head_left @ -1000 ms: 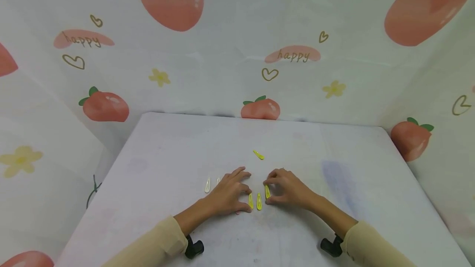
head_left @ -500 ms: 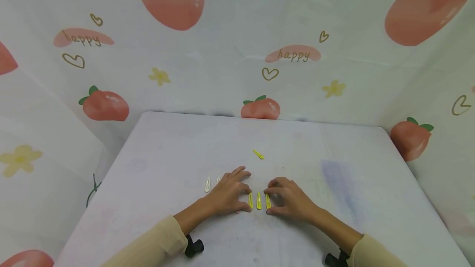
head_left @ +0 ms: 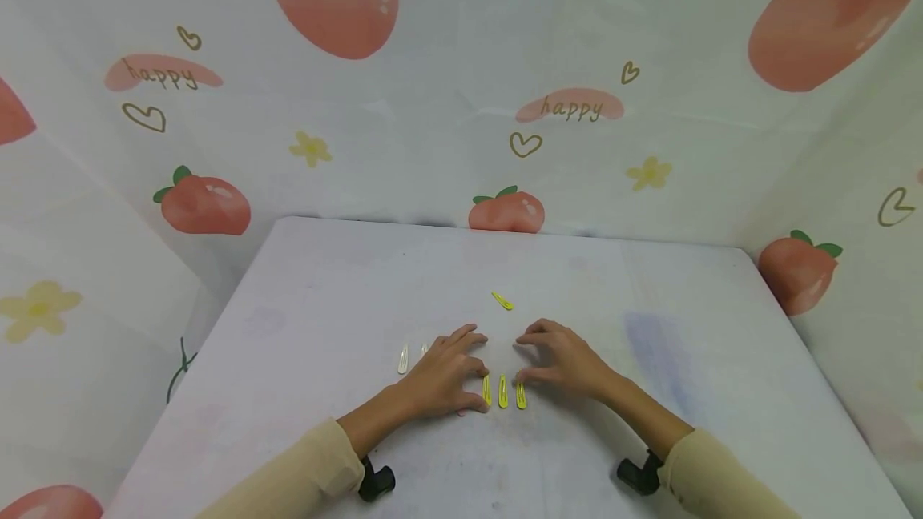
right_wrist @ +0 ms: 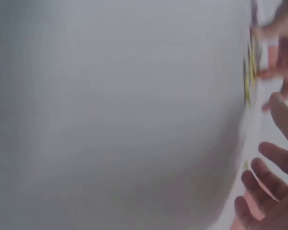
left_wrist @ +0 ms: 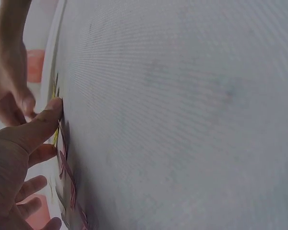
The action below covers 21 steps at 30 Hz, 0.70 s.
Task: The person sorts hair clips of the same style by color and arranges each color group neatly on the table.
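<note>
Three yellow snap hair clips lie side by side in the head view. My left hand (head_left: 447,375) holds the left yellow hair clip (head_left: 486,391) by its two ends, between thumb and forefinger. Beside it are the middle clip (head_left: 503,392) and the right clip (head_left: 521,396). Just above the right clip hovers my right hand (head_left: 566,359), fingers spread and holding nothing; the right wrist view shows its fingertips (right_wrist: 248,177) apart. Another yellow clip (head_left: 502,301) lies slanted farther back. Pinkish clips (left_wrist: 67,179) show under my left hand in the left wrist view.
A white clip (head_left: 403,360) lies left of my left hand, which partly covers a second pale clip (head_left: 424,350). The white table (head_left: 360,279) ends at a cloth backdrop (head_left: 433,102) printed with peaches.
My right hand drew the right yellow hair clip toward the near side, level with the others, then let go and moved up and away. My left hand stays in place.
</note>
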{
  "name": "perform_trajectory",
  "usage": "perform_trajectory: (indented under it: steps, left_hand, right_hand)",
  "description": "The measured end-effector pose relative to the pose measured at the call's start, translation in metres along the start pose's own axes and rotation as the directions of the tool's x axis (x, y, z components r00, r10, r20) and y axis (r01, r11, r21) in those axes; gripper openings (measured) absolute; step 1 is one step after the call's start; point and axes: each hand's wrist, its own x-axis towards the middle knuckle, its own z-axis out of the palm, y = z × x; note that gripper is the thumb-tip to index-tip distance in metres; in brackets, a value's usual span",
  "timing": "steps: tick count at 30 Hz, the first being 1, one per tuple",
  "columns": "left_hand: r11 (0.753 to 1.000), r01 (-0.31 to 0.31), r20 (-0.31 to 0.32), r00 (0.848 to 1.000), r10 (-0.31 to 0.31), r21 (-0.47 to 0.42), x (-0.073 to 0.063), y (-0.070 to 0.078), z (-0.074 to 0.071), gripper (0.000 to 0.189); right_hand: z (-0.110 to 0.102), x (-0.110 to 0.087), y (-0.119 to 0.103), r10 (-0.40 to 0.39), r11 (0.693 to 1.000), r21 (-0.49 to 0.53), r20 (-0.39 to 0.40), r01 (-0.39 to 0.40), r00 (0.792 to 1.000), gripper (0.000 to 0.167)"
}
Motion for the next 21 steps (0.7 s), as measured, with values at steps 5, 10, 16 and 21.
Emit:
perform_trajectory:
  steps: [5, 10, 16, 21]
  left_hand:
    - [1.000, -0.003, 0.000, 1.000, 0.003, 0.004, -0.001, 0.000, 0.000, 0.042]
    - [1.000, -0.004, -0.004, 1.000, 0.004, 0.005, -0.002, 0.000, 0.000, 0.042]
    - [1.000, -0.017, -0.007, 1.000, 0.017, 0.008, -0.001, -0.001, 0.000, 0.042]
    - [1.000, -0.012, -0.004, 1.000, 0.012, 0.014, -0.002, -0.001, 0.000, 0.043]
  right_hand:
    - [-0.008, 0.032, 0.014, 0.054, 0.999, -0.003, -0.062, -0.054, 0.997, 0.045]
    - [-0.010, 0.056, 0.022, 0.110, 0.992, -0.060, -0.077, -0.115, 0.991, 0.034]
    - [-0.005, 0.066, 0.027, 0.132, 0.986, -0.098, -0.042, -0.136, 0.990, 0.026]
    - [-0.004, 0.067, 0.023, 0.125, 0.989, -0.072, -0.032, -0.127, 0.992, 0.024]
